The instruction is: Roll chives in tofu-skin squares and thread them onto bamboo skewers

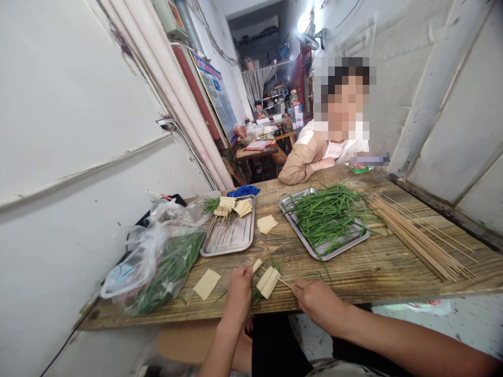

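My right hand (316,303) is closed on the near end of a bamboo skewer (285,284). Rolls of pale tofu skin (269,283) wrapped round green chives are threaded on that skewer. My left hand (239,290), fingers pressed together, grips another small tofu skin roll (257,265) at the skewer's far end. A flat tofu skin sheet (207,284) lies left of my left hand. More sheets (267,224) lie between two metal trays. On the left tray (243,238) are finished-looking skewers (223,207) and folded sheets. Chives (330,209) are heaped on the right tray (338,251).
Bare skewers (420,238) lie in a bundle at the right. A plastic bag of greens (168,267) sits at the table's left edge, by a blue cloth (243,191). Across the wooden table (314,275) sits a person (310,152), arms on its far edge.
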`<state>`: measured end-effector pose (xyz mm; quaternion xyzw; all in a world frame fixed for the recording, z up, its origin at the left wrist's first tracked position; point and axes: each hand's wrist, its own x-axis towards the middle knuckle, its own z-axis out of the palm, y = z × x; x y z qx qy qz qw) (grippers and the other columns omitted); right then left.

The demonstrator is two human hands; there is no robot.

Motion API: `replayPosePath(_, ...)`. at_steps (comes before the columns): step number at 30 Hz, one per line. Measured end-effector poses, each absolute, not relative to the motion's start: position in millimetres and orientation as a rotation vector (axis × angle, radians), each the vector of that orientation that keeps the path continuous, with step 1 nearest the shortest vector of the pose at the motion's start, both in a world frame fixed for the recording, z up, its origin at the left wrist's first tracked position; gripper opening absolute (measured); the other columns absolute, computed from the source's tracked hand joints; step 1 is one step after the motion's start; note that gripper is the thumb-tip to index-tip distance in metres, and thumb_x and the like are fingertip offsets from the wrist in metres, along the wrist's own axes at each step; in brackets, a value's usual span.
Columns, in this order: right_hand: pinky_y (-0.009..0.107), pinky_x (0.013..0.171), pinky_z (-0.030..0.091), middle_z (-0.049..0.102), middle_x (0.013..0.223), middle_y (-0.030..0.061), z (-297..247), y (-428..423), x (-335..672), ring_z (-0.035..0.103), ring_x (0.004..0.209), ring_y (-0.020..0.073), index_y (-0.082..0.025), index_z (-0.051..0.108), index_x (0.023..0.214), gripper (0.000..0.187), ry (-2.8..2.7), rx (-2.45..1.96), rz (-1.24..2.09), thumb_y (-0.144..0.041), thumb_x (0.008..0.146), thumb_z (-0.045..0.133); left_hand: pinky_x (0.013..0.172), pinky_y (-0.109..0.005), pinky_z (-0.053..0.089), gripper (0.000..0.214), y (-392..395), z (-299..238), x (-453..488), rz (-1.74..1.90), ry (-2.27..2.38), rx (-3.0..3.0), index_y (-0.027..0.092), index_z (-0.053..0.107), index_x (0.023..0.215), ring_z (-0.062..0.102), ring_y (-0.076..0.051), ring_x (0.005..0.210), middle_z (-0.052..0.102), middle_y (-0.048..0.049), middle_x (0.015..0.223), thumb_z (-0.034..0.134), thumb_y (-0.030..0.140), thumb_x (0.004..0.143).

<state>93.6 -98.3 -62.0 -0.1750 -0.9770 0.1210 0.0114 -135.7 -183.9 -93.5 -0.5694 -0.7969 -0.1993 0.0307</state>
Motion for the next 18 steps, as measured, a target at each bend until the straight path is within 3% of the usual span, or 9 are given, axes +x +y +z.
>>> replayPosePath(18,0.028,0.052,0.029,0.063,0.087,0.0081,-68.8,-87.8,72.9,0.056,0.063,0.0136,-0.012,0.059,0.093,0.018,-3.016,-0.488,0.293,-0.01,0.087,0.042,0.072,-0.032,0.037,0.034,-186.2,-84.4,-141.2,-0.681,-2.414,-1.981,0.019,0.066,0.107,0.052,-0.021,0.082,0.062,-0.0077,0.085,0.038,0.025,0.09)
